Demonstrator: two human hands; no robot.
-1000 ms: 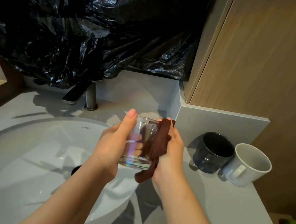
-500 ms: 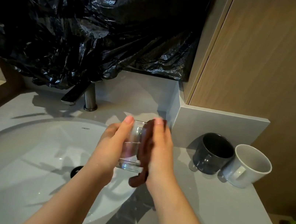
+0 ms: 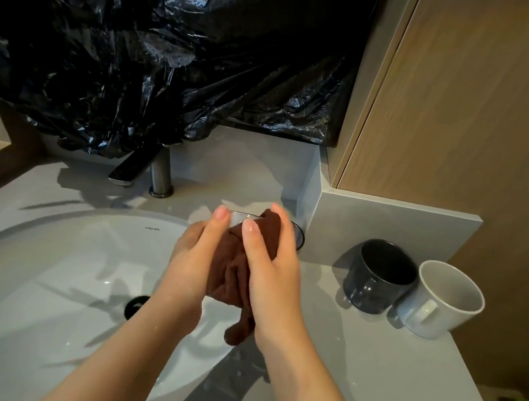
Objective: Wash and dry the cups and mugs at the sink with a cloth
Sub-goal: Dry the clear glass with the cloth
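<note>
Over the near right edge of the sink [image 3: 35, 285], held up between both hands: a clear glass [image 3: 297, 238], almost hidden by a dark brown cloth [image 3: 231, 271]. Left hand [image 3: 193, 258] wrapped round the glass, thumb up along it. Right hand [image 3: 272, 264] curled over the cloth, pressing it to the wall. Likely wet and slick, so easy to drop into the basin by rubbing harder than gripping. Farther right on the counter [image 3: 398, 395], a dark mug [image 3: 379, 277] and a white mug [image 3: 441, 301], touching. Beyond, the tap [image 3: 156, 173] under black plastic sheeting [image 3: 142, 42].
</note>
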